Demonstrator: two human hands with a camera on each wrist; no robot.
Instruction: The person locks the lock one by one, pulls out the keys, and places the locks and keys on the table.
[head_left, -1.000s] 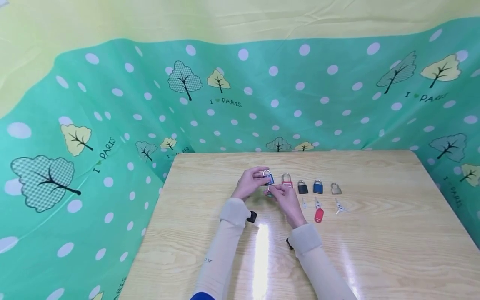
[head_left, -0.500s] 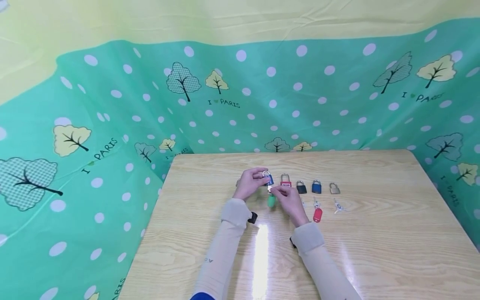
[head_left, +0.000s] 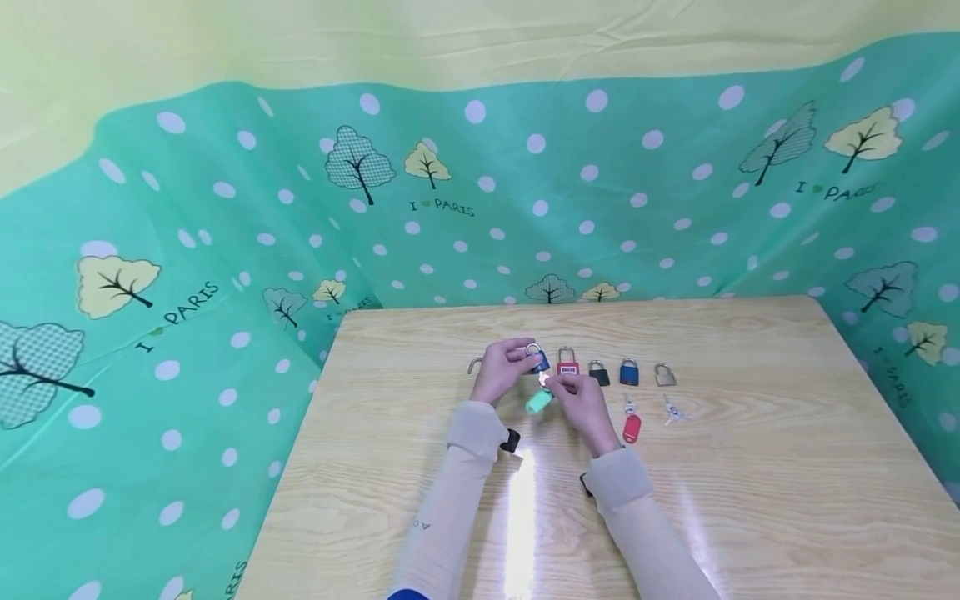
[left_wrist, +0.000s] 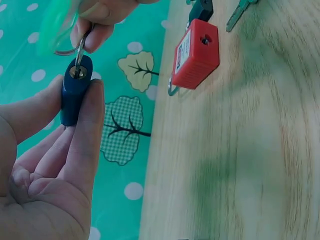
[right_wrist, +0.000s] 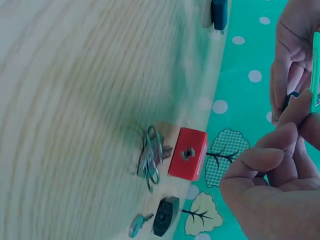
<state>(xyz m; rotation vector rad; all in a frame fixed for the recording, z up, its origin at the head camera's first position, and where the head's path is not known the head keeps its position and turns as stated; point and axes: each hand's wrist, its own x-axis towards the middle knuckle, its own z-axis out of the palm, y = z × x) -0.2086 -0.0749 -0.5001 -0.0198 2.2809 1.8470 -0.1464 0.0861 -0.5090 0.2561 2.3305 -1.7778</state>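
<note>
My left hand [head_left: 523,360] holds a small blue padlock [head_left: 537,361] a little above the table, pinched between thumb and fingers [left_wrist: 90,125]. My right hand [head_left: 555,385] pinches a key [left_wrist: 80,50] by its head. The key's tip sits in the keyhole on the blue padlock's [left_wrist: 74,92] underside. A green tag [head_left: 538,402] hangs from the key ring and looks blurred in the left wrist view. In the right wrist view both hands meet at the right edge, and the green tag [right_wrist: 315,65] shows beside my left hand [right_wrist: 295,55].
On the wooden table [head_left: 750,500] a row of padlocks lies right of my hands: red [head_left: 567,365], black [head_left: 598,373], blue [head_left: 629,373], silver [head_left: 664,376]. A red-tagged key [head_left: 632,427] and loose keys [head_left: 672,411] lie below them. Another shackle [head_left: 476,365] shows behind my left hand. A green dotted cloth [head_left: 225,250] surrounds the table.
The green tag has come out from behind my right hand and swung out to the left. Both hands stay together at the blue padlock, shifted slightly away from me.
</note>
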